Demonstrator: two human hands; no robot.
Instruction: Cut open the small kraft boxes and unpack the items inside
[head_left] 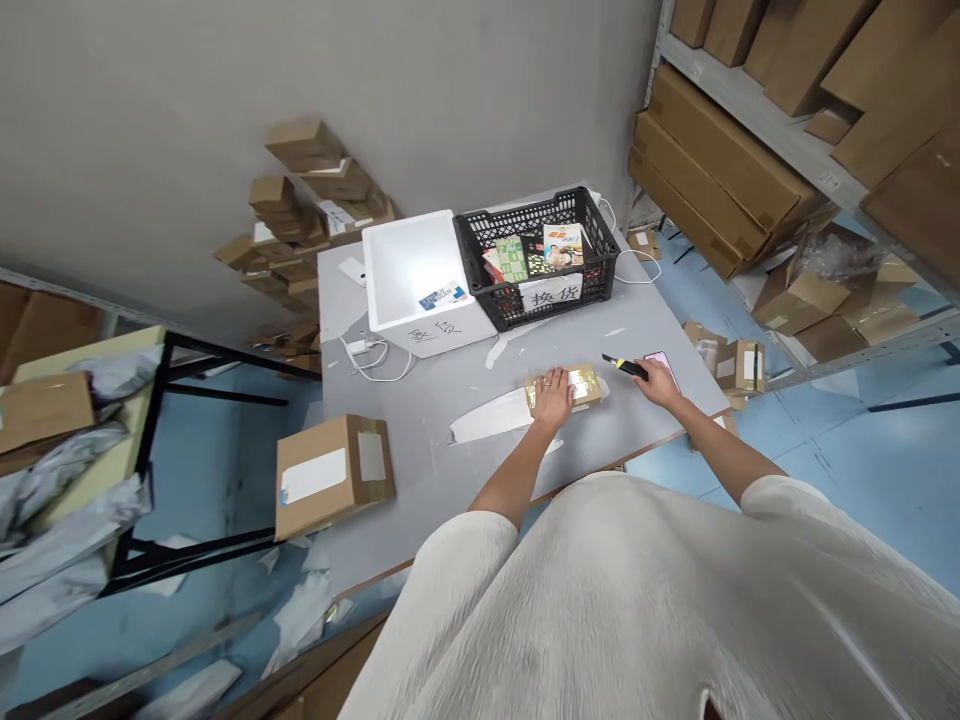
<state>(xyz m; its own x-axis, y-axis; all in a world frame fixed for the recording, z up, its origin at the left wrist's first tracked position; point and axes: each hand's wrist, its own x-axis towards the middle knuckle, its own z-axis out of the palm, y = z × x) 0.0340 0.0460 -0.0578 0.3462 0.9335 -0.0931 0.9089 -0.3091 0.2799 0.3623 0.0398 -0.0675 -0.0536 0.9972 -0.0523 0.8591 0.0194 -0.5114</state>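
Observation:
A small cardboard box [587, 386] with clear tape and a white label lies near the front of the grey table. My left hand [553, 396] grips it from above, fingers reaching to its far edge. To the right, my right hand [657, 383] is closed around a black and yellow box cutter [627, 367], its tip pointing left above the table, apart from the box. A phone [663, 368] with a lit pink screen lies just beyond that hand, partly hidden. A strip of white paper [491, 416] stretches left from the box.
Along the table's back stand a white bin [412, 240] and a black crate [517, 303] holding colourful packets. A larger carton [315, 478] sits at the left edge. White cables [379, 360] lie nearby. Shelves with cartons [720, 180] rise at right; stacked boxes [307, 150] line the wall.

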